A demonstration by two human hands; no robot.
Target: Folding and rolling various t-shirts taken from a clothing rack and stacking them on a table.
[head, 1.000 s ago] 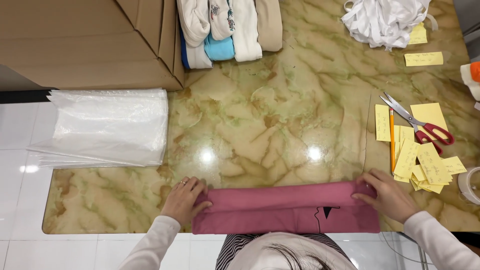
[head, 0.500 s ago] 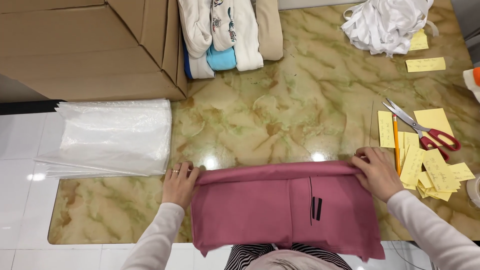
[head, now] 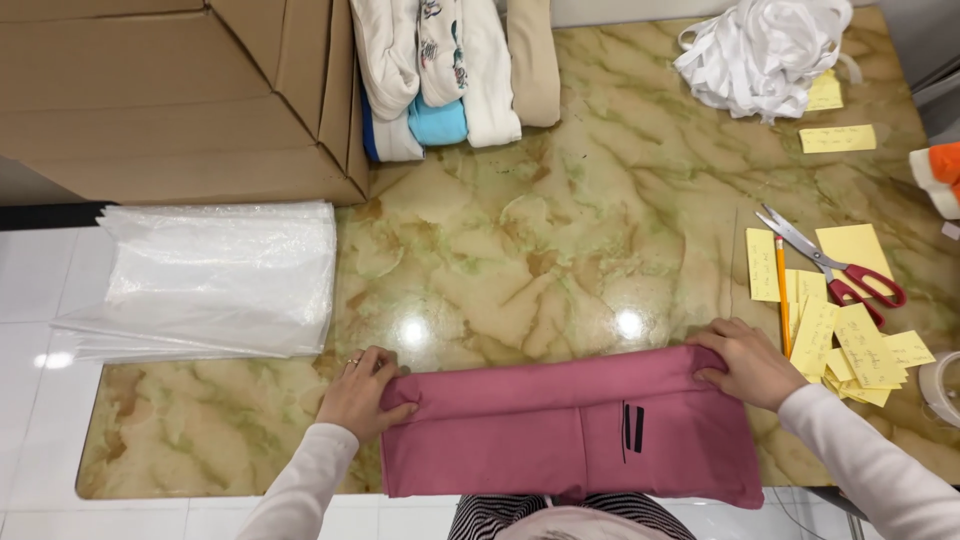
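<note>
Lying flat at the bench's (head: pixel 560 230) near edge, the pink cloth (head: pixel 560 435) runs its long axis left to right, its folded top edge facing away from the person. Left hand (head: pixel 362 392) pinches the fold's left end, thumb on top, fingers curled around it. Right hand (head: pixel 745 362) grips the right end likewise, just beside yellow notes (head: pixel 860 345). Both forearms angle inward.

A glossy green-and-tan marbled worktop (head: pixel 560 230) carries a folded pink cloth (head: pixel 560 435), a stack of clear plastic bags (head: pixel 210 280), red-handled scissors (head: pixel 835 265), scattered yellow paper notes (head: pixel 850 335), rolled garments (head: pixel 450 70), a brown cardboard box (head: pixel 180 100) and bunched white straps (head: pixel 760 50).
</note>
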